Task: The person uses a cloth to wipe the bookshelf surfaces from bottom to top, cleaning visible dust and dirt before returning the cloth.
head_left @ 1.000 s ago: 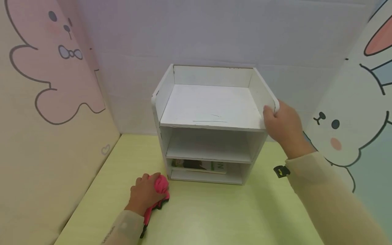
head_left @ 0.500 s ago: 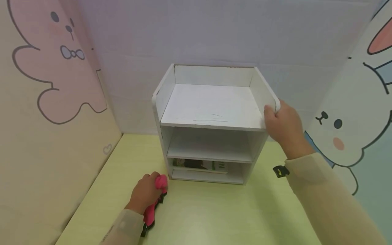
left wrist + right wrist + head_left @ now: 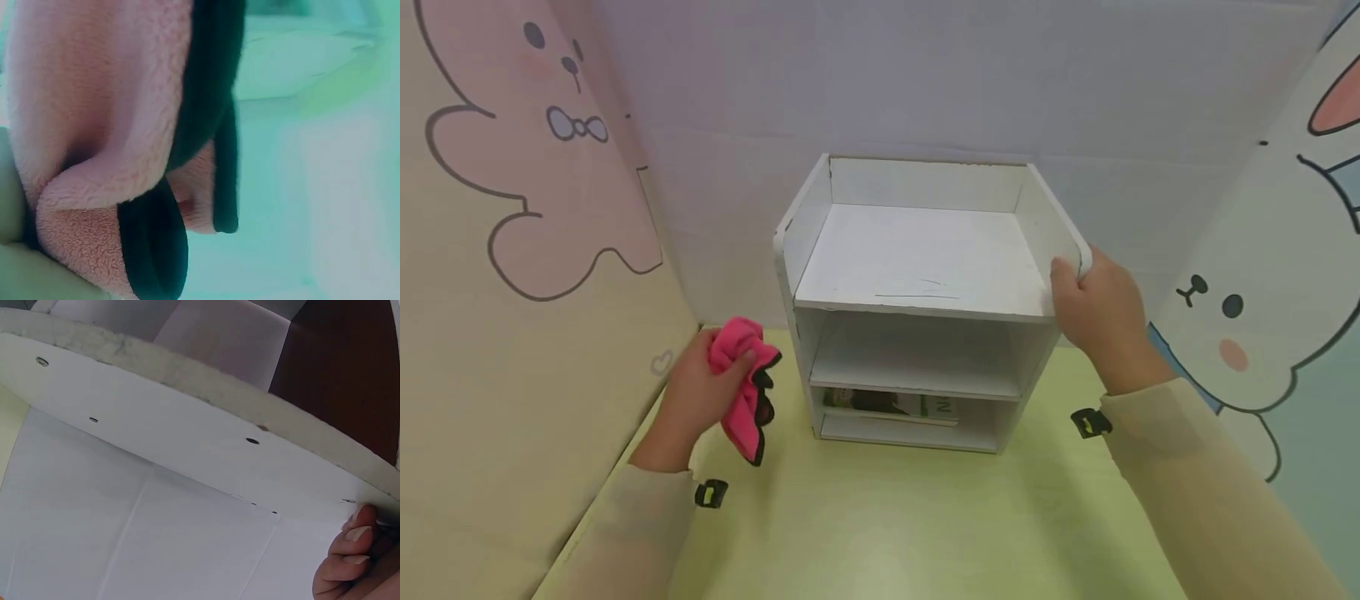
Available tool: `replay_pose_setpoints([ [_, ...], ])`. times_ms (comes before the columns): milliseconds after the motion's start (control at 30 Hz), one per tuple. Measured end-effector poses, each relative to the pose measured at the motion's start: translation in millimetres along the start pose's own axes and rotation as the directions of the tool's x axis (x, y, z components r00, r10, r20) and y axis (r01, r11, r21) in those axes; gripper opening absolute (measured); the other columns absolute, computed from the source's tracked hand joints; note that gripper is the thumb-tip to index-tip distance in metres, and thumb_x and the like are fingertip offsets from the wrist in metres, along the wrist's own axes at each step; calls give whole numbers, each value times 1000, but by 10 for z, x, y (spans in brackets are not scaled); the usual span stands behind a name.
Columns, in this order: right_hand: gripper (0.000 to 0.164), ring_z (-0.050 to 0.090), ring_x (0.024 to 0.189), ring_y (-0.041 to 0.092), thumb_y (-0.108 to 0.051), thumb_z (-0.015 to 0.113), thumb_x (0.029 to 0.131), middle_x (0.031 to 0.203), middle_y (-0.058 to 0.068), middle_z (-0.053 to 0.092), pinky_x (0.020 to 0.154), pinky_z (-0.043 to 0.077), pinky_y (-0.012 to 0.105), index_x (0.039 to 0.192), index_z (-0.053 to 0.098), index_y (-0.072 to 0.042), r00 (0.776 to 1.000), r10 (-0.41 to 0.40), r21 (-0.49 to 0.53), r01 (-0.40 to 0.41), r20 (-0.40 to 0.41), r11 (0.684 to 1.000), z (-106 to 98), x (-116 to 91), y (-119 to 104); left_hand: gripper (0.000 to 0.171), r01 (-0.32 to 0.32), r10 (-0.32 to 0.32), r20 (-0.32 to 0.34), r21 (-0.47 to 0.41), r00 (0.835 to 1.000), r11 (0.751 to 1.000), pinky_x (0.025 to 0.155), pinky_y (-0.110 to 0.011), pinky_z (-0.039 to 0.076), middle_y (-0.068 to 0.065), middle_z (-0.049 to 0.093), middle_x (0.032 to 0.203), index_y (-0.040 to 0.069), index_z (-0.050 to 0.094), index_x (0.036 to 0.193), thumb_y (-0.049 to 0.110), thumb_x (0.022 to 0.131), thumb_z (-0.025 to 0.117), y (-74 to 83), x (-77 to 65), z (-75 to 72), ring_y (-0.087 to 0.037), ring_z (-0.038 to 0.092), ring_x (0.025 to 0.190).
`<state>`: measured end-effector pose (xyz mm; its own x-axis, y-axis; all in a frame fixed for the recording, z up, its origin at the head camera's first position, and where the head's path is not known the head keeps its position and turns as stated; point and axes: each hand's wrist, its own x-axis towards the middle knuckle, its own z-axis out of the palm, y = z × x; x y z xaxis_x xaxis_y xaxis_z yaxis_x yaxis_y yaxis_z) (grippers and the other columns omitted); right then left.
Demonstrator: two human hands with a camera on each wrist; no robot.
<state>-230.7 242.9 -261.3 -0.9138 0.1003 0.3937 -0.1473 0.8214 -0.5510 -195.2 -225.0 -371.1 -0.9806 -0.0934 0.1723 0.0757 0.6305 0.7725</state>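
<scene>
Nearest us, a beige left sleeve (image 3: 647, 533) and a beige right sleeve (image 3: 1217, 492) are reaching in from the lower corners, each bearing a small dark tag at its cuff. Ahead of the cuff, the left hand (image 3: 691, 393) is pinching a fleecy pink cloth (image 3: 742, 423) with black scalloped trim; thumb and fingers are closing on its bunched upper part. The cloth's long axis is running downward, its loose tail hanging below the fingers and seemingly above the pale yellow-green tabletop (image 3: 880, 525). The left wrist view is showing deep folds in the pile.

We are judging one relation to matter most: the cloth is hanging to the left of the white three-tier shelf (image 3: 906, 254), apart from its left side panel in the head view, though we are not able to tell how the two compare in depth. The cloth is sitting at the left hand's inner side, while the right hand is staying well apart, across the shelf.

That right hand (image 3: 1101, 310) is gripping the front of the shelf's right side panel, thumb inside, fingers curling against the outer face. Deeper in, a book (image 3: 891, 404) is lying flat in the bottom compartment. Behind everything, a whitish back wall (image 3: 925, 75) is rising.
</scene>
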Motion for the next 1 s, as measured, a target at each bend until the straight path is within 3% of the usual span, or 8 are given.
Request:
replay_pose_setpoints([
  [133,63,55,92,42,-45,33,107,121,32,62,73,46,57,134,52,9,1000,0,-4,0,-5,1000,-9,-15,-2,68,-67,65,-66,-37,996,997,87,-58,54,-28,51,127,-2,27,149,42,105,55,342,177,-283,-42,61,108],
  [300,64,55,93,43,-45,33,107,122,33,61,77,46,61,134,52,10,1000,-9,-5,9,-14,1000,-18,-16,-7,57,-151,142,-168,-41,975,988,89,-55,54,-19,47,134,3,39,145,36,104,60,647,407,-428,-35,54,117],
  [433,64,55,93,43,-45,33,107,120,33,61,77,46,61,132,53,10,1000,-7,11,8,-11,1000,-18,-11,-12,47,-224,214,-220,-19,952,974,84,-44,54,-12,52,127,6,49,138,34,103,61,724,621,-421,-25,54,114],
  [533,63,55,92,43,-45,34,107,118,33,62,76,46,60,130,53,11,1000,-6,24,6,-6,1000,-6,-10,-11,40,-247,255,-194,65,947,967,83,-47,55,-11,53,128,6,54,133,34,104,58,701,794,-418,-24,58,111],
  [633,63,56,92,43,-44,34,107,117,32,62,75,47,59,130,53,10,1000,-9,26,10,-5,1000,19,-6,-9,41,-227,249,-142,158,958,961,87,-57,55,-13,50,136,7,56,134,36,105,55,684,954,-470,-29,55,118],
  [700,62,56,91,42,-45,34,107,117,32,62,74,47,58,130,53,10,1000,-13,26,13,-4,1000,30,-1,-10,46,-192,216,-123,184,969,964,92,-60,52,-13,44,143,7,53,139,38,105,55,703,1046,-531,-32,43,128],
  [833,62,56,90,42,-45,34,107,116,32,62,72,47,57,129,54,10,1000,-11,24,11,-2,1000,31,10,-14,38,-231,248,-129,132,960,964,90,-51,52,-12,54,129,9,60,133,36,107,51,814,1289,-623,-28,51,115],
  [1000,63,55,92,43,-46,33,106,117,32,61,74,46,58,129,53,9,1000,16,10,-16,6,1000,15,-2,17,48,-131,130,-73,-10,989,991,101,-47,49,-12,45,140,16,30,148,40,108,44,1008,1507,-592,-26,53,120],
])
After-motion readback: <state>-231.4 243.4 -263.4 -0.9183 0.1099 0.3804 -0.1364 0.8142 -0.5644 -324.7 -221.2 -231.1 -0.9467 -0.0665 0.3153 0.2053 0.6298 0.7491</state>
